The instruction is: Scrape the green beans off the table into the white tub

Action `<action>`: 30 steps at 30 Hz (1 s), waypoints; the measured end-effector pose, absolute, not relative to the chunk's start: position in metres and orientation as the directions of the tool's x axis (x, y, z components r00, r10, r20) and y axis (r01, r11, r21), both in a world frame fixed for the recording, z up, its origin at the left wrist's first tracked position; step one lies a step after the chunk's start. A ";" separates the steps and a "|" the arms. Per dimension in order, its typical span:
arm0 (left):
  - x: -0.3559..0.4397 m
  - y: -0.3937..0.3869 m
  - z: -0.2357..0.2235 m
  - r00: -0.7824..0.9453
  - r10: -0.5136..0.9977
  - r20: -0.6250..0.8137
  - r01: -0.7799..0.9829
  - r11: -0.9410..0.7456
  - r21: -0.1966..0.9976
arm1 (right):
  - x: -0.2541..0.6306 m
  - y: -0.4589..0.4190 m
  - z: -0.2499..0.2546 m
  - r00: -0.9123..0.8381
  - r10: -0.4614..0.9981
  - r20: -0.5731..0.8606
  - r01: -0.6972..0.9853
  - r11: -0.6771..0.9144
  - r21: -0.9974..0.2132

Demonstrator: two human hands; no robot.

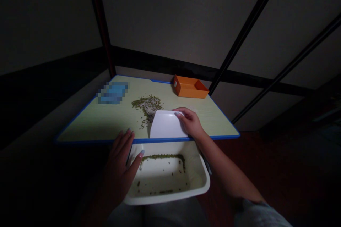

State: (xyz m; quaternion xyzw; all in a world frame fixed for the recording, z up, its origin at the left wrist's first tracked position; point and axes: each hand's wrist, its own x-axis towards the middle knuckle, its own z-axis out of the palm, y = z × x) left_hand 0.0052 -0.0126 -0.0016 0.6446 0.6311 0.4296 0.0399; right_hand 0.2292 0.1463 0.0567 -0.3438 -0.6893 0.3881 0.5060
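In the head view, my right hand [189,120] grips the upper right edge of a white plastic scraper [167,125]. The scraper leans over the near part of the table, its lower edge at the blue border. Beside it lies a spread pile of small green and dark grains [147,106], like beans. My left hand [122,163] has its fingers stretched out at the table's front edge, and its thumb reaches over the left side of a white plastic basin [166,200]. More green grains line the basin's far inner side, with dark bits scattered on its bottom.
An orange open box [193,93] sits at the table's back right. At the left, a blue pixelated item [113,93] lies on the pale blue-edged table [87,124]. Panelled walls [165,21] rise behind; the reddish floor [245,163] is dim.
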 end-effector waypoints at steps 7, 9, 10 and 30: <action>0.004 -0.012 -0.004 -0.151 0.839 0.523 0.805 -0.202 0.557 | 0.259 0.158 0.068 0.147 0.889 0.433 -0.069 0.446 -0.892; 0.003 -0.012 -0.006 -0.140 0.839 0.526 0.815 -0.204 0.543 | 0.277 0.165 0.070 0.218 0.895 0.389 -0.073 0.413 -0.908; 0.002 -0.012 -0.007 -0.135 0.839 0.527 0.819 -0.205 0.536 | 0.286 0.169 0.071 0.245 0.893 0.379 -0.059 0.404 -0.913; -0.008 -0.006 -0.014 -0.119 0.846 0.519 0.840 -0.193 0.507 | 0.322 0.175 0.049 0.343 0.858 0.382 0.151 0.351 -0.924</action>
